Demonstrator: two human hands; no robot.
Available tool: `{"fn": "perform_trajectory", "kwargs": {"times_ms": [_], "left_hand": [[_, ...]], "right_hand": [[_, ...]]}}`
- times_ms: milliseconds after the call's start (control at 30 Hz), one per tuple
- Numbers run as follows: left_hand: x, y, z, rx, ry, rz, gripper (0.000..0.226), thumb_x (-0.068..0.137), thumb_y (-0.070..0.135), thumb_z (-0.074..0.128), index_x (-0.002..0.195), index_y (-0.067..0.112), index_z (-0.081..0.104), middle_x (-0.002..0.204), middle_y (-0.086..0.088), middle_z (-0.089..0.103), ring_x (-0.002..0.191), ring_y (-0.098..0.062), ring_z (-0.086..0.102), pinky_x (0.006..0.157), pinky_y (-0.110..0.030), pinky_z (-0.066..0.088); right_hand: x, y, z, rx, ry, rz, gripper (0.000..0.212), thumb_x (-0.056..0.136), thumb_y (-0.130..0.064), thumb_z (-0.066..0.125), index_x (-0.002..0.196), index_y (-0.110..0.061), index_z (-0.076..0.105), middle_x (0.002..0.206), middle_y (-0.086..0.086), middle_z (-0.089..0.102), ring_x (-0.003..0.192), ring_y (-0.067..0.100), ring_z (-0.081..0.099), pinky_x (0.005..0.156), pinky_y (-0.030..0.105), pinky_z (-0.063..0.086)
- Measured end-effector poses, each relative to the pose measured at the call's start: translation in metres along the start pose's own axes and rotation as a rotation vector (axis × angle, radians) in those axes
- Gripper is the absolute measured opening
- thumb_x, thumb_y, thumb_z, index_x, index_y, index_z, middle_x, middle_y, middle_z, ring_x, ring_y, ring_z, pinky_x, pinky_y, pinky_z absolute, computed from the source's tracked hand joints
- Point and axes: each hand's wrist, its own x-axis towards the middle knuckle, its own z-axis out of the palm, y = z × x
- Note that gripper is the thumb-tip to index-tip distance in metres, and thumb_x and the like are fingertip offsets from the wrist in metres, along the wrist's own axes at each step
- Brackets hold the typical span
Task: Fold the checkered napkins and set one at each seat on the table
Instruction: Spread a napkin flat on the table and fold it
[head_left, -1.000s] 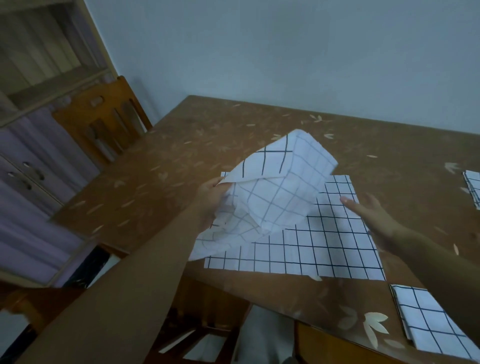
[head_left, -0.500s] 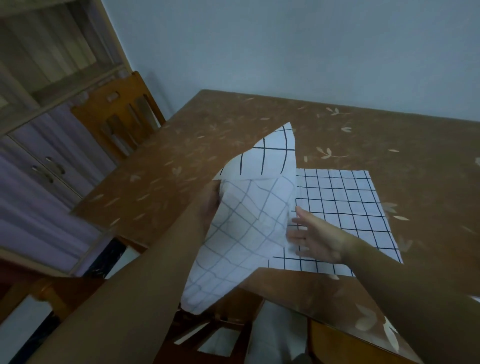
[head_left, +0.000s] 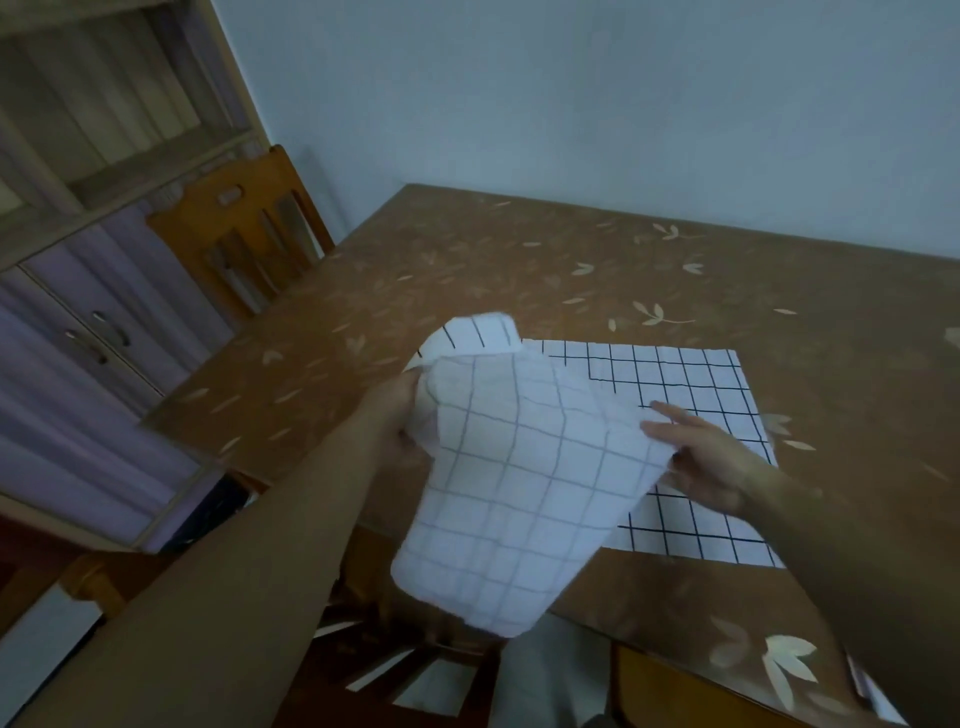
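I hold a white checkered napkin (head_left: 509, 493) in the air above the table's near edge; its pale back side faces me and its lower part hangs past the edge. My left hand (head_left: 400, 421) grips its upper left part. My right hand (head_left: 696, 457) pinches its right edge, fingers stretched over the cloth. A second checkered napkin (head_left: 691, 395) lies spread flat on the brown leaf-patterned table (head_left: 519, 270), partly hidden behind the held one.
A wooden chair (head_left: 244, 234) stands at the table's left side, by a cabinet (head_left: 78, 291) with purple doors. Another chair (head_left: 426, 670) is tucked under the near edge below my arms. A wall runs behind the table.
The held napkin has swung up and toward me, its lower corner now bunched. My right hand has moved from under its edge to pinch it. The view shifted right.
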Motion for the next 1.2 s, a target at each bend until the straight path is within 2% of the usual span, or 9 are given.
{"fn": "perform_trajectory", "kwargs": {"times_ms": [167, 300, 400, 567, 733, 900, 1067, 1167, 1200], "left_hand": [[0.006, -0.014, 0.000, 0.139, -0.003, -0.022, 0.051, 0.089, 0.050, 0.061, 0.124, 0.013, 0.061, 0.118, -0.010, 0.066, 0.104, -0.031, 0.064, 0.084, -0.045, 0.054], [0.007, -0.014, 0.021, 0.142, -0.165, -0.003, 0.039, 0.089, 0.031, 0.067, 0.122, 0.010, 0.062, 0.116, -0.013, 0.068, 0.103, -0.033, 0.066, 0.090, -0.047, 0.053], [0.000, -0.010, 0.028, 0.188, -0.336, 0.034, 0.029, 0.090, 0.013, 0.065, 0.118, 0.014, 0.061, 0.105, -0.009, 0.072, 0.095, -0.029, 0.069, 0.081, -0.043, 0.056], [-0.006, -0.007, 0.030, 0.265, -0.593, 0.110, 0.056, 0.083, -0.011, 0.061, 0.128, 0.022, 0.053, 0.120, -0.013, 0.067, 0.104, -0.032, 0.068, 0.081, -0.046, 0.058], [0.001, 0.002, 0.042, 0.025, -0.385, 0.351, 0.048, 0.079, -0.006, 0.065, 0.125, 0.000, 0.056, 0.116, -0.020, 0.065, 0.106, -0.039, 0.064, 0.080, -0.046, 0.058], [0.014, -0.040, 0.046, 0.234, -0.104, 0.198, 0.018, 0.086, -0.007, 0.062, 0.096, 0.007, 0.065, 0.105, -0.015, 0.066, 0.090, -0.030, 0.064, 0.081, -0.043, 0.053], [0.024, -0.061, 0.038, 0.231, -0.176, -0.033, 0.031, 0.088, -0.001, 0.064, 0.118, 0.002, 0.063, 0.110, -0.018, 0.069, 0.095, -0.033, 0.069, 0.070, -0.040, 0.059], [0.026, -0.060, 0.036, 0.239, -0.218, -0.039, 0.033, 0.090, 0.000, 0.061, 0.123, 0.005, 0.061, 0.111, -0.016, 0.068, 0.095, -0.033, 0.069, 0.071, -0.041, 0.059], [0.028, -0.060, 0.038, 0.236, -0.200, -0.013, 0.035, 0.091, 0.000, 0.060, 0.125, 0.005, 0.060, 0.112, -0.016, 0.067, 0.095, -0.033, 0.068, 0.072, -0.042, 0.058]], "right_hand": [[-0.011, -0.024, -0.024, -0.027, 0.252, -0.140, 0.054, 0.084, -0.003, 0.068, 0.134, -0.016, 0.051, 0.100, 0.013, 0.068, 0.088, 0.025, 0.066, 0.079, 0.039, 0.052], [-0.015, -0.031, -0.035, -0.064, 0.376, -0.220, 0.049, 0.079, -0.003, 0.073, 0.125, -0.009, 0.059, 0.109, 0.017, 0.067, 0.084, 0.025, 0.065, 0.085, 0.042, 0.052], [-0.023, -0.040, -0.042, -0.102, 0.333, -0.201, 0.046, 0.082, -0.005, 0.070, 0.126, -0.010, 0.058, 0.104, 0.012, 0.068, 0.083, 0.023, 0.065, 0.077, 0.038, 0.053], [-0.031, -0.049, -0.055, -0.204, 0.189, -0.098, 0.064, 0.085, 0.007, 0.059, 0.140, -0.023, 0.046, 0.126, 0.013, 0.060, 0.095, 0.026, 0.063, 0.075, 0.037, 0.051], [-0.044, -0.083, -0.051, 0.010, 0.131, -0.387, 0.054, 0.088, 0.010, 0.050, 0.133, -0.019, 0.048, 0.117, 0.006, 0.065, 0.094, 0.021, 0.065, 0.076, 0.037, 0.056], [-0.033, -0.040, -0.076, -0.072, 0.207, -0.051, 0.038, 0.088, 0.006, 0.053, 0.126, 0.000, 0.055, 0.116, 0.019, 0.065, 0.086, 0.028, 0.068, 0.068, 0.040, 0.055], [-0.025, -0.011, -0.097, -0.182, 0.142, 0.180, 0.038, 0.081, 0.008, 0.055, 0.119, 0.008, 0.059, 0.118, 0.025, 0.064, 0.097, 0.032, 0.065, 0.085, 0.040, 0.054], [-0.019, -0.003, -0.101, -0.202, 0.164, 0.183, 0.030, 0.087, 0.008, 0.052, 0.117, 0.009, 0.060, 0.102, 0.022, 0.070, 0.081, 0.028, 0.069, 0.068, 0.032, 0.059], [-0.015, -0.002, -0.102, -0.207, 0.204, 0.155, 0.031, 0.087, 0.007, 0.054, 0.118, 0.010, 0.059, 0.107, 0.023, 0.069, 0.085, 0.030, 0.068, 0.071, 0.034, 0.058]]}}
